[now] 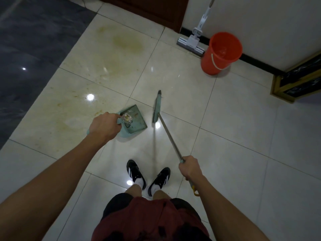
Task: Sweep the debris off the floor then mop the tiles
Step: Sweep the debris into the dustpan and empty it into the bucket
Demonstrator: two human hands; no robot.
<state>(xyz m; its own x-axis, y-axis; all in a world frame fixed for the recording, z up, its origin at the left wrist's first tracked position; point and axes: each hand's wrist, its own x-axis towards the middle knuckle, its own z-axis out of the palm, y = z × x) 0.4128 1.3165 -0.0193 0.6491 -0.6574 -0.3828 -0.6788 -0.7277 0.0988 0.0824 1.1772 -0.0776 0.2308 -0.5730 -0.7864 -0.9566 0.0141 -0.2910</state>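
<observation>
My left hand (104,126) grips the handle of a pale green dustpan (134,121), which is tilted above the cream tiles. A crumpled clear wrapper (127,119) lies in the pan near my fingers. My right hand (190,168) grips the metal handle of a green broom (157,108). The broom head stands just right of the pan, apart from it. Yellowish stains (126,42) mark the tiles farther ahead.
A white flat mop (191,41) leans on the far wall beside an orange bucket (219,53). A gold-framed dark cabinet (298,80) stands at the right. Dark grey flooring (26,49) borders the left. My shoes (147,176) are below the broom.
</observation>
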